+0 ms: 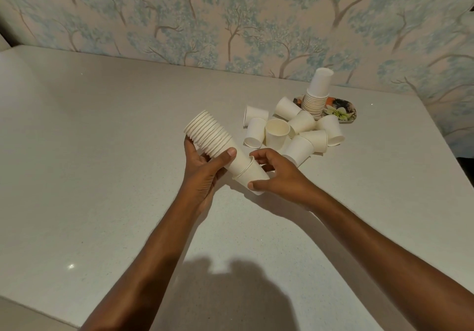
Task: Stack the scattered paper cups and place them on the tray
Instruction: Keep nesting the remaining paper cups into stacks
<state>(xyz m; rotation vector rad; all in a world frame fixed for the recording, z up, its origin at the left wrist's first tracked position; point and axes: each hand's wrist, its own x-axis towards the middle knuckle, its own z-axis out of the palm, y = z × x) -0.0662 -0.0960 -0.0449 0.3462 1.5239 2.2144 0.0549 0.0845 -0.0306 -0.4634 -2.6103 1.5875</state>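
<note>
Above the pale table [102, 156], the left hand [205, 170] wraps its fingers and thumb round a tilted stack of nested paper cups [213, 138], rims pointing up and away to the left. The stack's narrow end sits in the mouth of a single cup [254, 176], which the right hand [280, 175] pinches between thumb and curled fingers. Just beyond the hands, loose cups [295, 130] lie heaped on the table, most tipped over, one upright with its mouth showing. Behind them a flowered tray [345, 116] carries an upside-down stack [316, 92]. Tree-patterned wallpaper [179, 17] backs the table
</note>
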